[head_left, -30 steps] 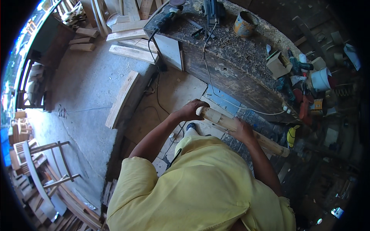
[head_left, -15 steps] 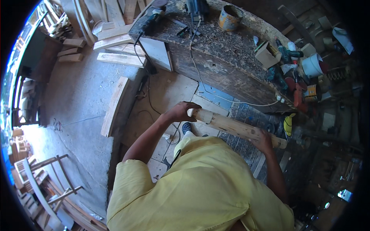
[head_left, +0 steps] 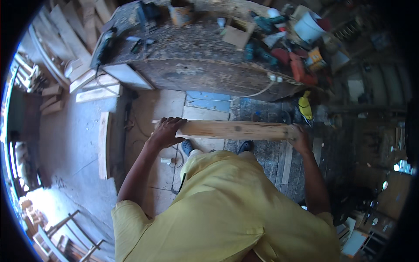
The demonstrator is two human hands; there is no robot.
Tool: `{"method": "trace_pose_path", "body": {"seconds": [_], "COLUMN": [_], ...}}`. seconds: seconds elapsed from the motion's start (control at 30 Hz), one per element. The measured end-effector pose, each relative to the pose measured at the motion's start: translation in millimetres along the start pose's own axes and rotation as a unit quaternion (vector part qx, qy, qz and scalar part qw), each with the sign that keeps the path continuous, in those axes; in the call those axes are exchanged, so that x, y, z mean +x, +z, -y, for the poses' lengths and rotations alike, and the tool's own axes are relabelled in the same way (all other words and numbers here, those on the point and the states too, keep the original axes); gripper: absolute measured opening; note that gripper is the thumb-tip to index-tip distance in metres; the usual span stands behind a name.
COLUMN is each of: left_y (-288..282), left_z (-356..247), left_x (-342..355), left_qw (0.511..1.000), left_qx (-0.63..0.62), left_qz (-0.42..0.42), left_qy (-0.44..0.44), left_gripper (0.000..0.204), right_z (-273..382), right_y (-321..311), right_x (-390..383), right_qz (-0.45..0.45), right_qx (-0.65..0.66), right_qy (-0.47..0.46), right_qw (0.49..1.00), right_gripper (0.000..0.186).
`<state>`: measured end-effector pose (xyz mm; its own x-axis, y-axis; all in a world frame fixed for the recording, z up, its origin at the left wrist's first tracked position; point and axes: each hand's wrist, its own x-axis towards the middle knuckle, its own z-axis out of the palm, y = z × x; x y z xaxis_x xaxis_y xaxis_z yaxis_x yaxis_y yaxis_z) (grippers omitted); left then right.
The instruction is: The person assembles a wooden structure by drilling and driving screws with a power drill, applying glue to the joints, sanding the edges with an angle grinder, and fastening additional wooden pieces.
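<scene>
A pale wooden board [head_left: 235,129] with dark marks lies level across the front of my body, held up above the floor. Near its left end my left hand [head_left: 168,132] is wrapped over it, the fingers on top and the thumb below. A short stub of the wood shows beyond that hand. My right hand [head_left: 299,139] grips the right end, its fingers partly hidden. Both shoes show on the floor below the board.
Ahead stands a rough, stained workbench [head_left: 192,72] with a can [head_left: 181,13], a cardboard box [head_left: 238,32], a white bucket [head_left: 309,27] and power tools. Left is a concrete ledge with a plank [head_left: 104,144]. A yellow object [head_left: 305,106] hangs by the bench's right end.
The board has swung from a slant to nearly level. My left hand has moved left and now lies over the wood; my right hand has shifted to its end. The view has turned right.
</scene>
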<state>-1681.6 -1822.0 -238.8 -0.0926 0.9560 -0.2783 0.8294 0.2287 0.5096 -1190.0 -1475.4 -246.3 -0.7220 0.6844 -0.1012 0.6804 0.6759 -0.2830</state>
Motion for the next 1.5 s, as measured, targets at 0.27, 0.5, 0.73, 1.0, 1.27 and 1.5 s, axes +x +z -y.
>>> {"method": "trace_pose_path", "body": {"seconds": [0.27,0.5,0.73,1.0,1.27,1.5], "left_y": [84.7,136.1,144.9,149.4,161.6,160.7], "left_z": [-168.7,-291.2,-337.5,-370.3,-374.9,-380.9], "left_x": [130.8,239.3,283.6,302.9,293.0,269.4], "left_qw": [0.998,0.995,0.997,0.991,0.997,0.996], "left_qx": [0.047,0.084,0.049,0.113,0.060,0.027], "left_qz": [-0.040,-0.045,-0.016,0.011,-0.007,-0.006], "left_qy": [0.010,0.032,0.053,0.069,0.052,0.081], "left_gripper": [0.080,0.076,0.072,0.053,0.055,0.067], "right_z": [-82.7,-117.0,-124.2,-139.4,-143.3,-132.2], "right_y": [16.2,19.3,17.5,37.2,44.2,40.0], "right_x": [17.4,32.6,35.7,36.9,28.6,15.8], "right_qz": [-0.007,-0.020,0.005,0.044,0.093,0.075], "right_qx": [0.215,0.276,0.306,0.326,0.373,0.318], "right_qy": [-0.072,-0.077,-0.076,-0.114,-0.120,-0.153], "right_qw": [0.974,0.958,0.949,0.937,0.916,0.933], "right_gripper": [0.073,0.072,0.064,0.065,0.062,0.063]}}
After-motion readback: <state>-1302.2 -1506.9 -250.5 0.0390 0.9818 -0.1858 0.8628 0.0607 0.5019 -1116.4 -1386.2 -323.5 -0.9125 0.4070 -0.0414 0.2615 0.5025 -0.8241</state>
